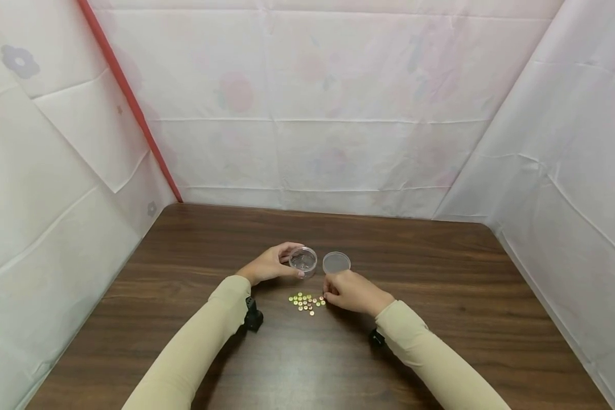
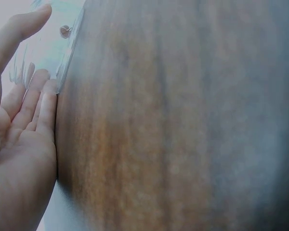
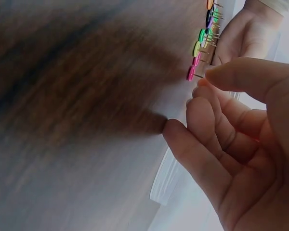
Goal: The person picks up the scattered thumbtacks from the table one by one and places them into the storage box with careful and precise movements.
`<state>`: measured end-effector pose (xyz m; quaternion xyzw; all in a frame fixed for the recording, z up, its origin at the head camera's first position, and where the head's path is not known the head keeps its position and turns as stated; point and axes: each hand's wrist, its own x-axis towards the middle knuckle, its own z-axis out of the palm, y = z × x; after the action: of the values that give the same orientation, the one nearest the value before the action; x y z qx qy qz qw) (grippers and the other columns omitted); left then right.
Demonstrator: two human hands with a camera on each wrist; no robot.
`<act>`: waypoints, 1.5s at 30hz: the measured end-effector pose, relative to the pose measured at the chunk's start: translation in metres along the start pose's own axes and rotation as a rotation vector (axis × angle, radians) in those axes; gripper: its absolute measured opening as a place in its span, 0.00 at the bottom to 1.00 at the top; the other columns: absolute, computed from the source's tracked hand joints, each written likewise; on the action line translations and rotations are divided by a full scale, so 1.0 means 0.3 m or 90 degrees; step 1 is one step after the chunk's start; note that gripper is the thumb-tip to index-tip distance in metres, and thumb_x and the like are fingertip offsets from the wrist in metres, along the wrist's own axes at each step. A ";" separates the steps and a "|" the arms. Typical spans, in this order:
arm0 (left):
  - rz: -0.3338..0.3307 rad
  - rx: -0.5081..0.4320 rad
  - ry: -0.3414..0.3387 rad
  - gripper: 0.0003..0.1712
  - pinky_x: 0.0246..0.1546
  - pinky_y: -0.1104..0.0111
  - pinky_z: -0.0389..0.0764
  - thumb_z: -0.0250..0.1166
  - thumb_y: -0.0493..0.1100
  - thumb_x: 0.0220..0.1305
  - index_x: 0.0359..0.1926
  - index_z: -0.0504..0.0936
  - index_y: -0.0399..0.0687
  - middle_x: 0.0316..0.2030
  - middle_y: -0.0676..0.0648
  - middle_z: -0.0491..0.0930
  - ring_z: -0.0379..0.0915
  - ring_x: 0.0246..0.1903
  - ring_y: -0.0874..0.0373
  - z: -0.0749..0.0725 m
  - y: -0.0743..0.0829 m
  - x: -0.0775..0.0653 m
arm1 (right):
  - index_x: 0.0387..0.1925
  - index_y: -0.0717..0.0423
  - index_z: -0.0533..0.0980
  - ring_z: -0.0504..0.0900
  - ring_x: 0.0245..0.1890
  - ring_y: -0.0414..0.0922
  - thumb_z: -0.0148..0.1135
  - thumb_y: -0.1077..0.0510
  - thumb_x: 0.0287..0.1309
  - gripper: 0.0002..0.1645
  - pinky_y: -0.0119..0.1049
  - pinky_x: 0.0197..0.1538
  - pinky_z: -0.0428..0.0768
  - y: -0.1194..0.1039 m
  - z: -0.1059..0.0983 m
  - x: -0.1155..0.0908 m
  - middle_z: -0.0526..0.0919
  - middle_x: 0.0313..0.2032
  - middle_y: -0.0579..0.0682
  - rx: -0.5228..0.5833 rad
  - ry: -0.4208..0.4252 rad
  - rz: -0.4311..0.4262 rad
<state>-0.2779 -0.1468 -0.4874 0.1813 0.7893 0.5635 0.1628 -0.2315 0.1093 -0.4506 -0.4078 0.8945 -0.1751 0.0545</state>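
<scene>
Head view shows one clear container (image 1: 303, 261), one round lid (image 1: 336, 262) just beside it toward the counter's (image 1: 441, 250) right edge, and roughly eighteen tacks (image 1: 304, 303) closer to the near edge. The left hand (image 1: 270, 266) holds the container; the right hand (image 1: 357, 291) bends its fingers at the cluster's right side, its grip unclear. Right wrist view alone reveals coloured heads and upward pins, with one pink tack (image 3: 191, 73) near the thumb; left wrist view, one reddish spot (image 2: 65, 32) at the container, whether inside I cannot tell. The right hand covers the lid's near rim. Two black devices (image 1: 253, 318) sit at the wrists; pale sheets (image 1: 338, 68) border the counter.
</scene>
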 end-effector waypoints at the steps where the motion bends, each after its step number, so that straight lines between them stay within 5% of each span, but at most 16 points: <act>1: 0.002 0.000 -0.005 0.43 0.66 0.50 0.61 0.74 0.43 0.48 0.66 0.65 0.51 0.63 0.47 0.66 0.56 0.63 0.53 -0.001 0.011 -0.004 | 0.28 0.48 0.76 0.68 0.18 0.32 0.60 0.57 0.58 0.04 0.27 0.21 0.72 -0.001 0.000 0.000 0.72 0.19 0.38 -0.004 -0.002 0.000; 12: 0.003 0.009 -0.015 0.44 0.66 0.51 0.62 0.73 0.42 0.49 0.66 0.64 0.44 0.64 0.44 0.65 0.55 0.64 0.52 0.000 0.091 -0.046 | 0.27 0.48 0.75 0.68 0.17 0.32 0.60 0.58 0.57 0.05 0.27 0.20 0.71 -0.008 0.002 0.007 0.71 0.18 0.38 -0.037 -0.009 -0.005; 33: 0.003 0.001 -0.011 0.43 0.66 0.50 0.61 0.73 0.43 0.49 0.66 0.64 0.46 0.64 0.41 0.64 0.56 0.63 0.50 0.001 0.083 -0.045 | 0.26 0.45 0.73 0.69 0.18 0.32 0.58 0.56 0.60 0.07 0.29 0.22 0.74 0.010 0.016 0.009 0.75 0.21 0.37 -0.040 -0.002 0.019; 40: -0.002 0.011 0.015 0.43 0.65 0.53 0.64 0.76 0.49 0.45 0.63 0.67 0.57 0.62 0.52 0.68 0.59 0.61 0.58 0.002 -0.012 0.002 | 0.27 0.47 0.73 0.68 0.17 0.32 0.58 0.56 0.60 0.06 0.28 0.21 0.73 0.014 0.011 0.011 0.73 0.19 0.37 -0.028 0.002 0.016; 45: -0.009 0.018 0.022 0.43 0.65 0.55 0.65 0.76 0.48 0.45 0.63 0.67 0.57 0.61 0.54 0.68 0.60 0.60 0.60 0.003 -0.005 0.000 | 0.29 0.47 0.74 0.67 0.17 0.32 0.56 0.58 0.62 0.05 0.27 0.20 0.72 0.018 -0.004 0.023 0.73 0.19 0.38 0.011 -0.013 0.002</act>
<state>-0.2777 -0.1464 -0.4891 0.1684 0.8011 0.5543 0.1506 -0.2401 0.1077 -0.4510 -0.4078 0.8929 -0.1785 0.0675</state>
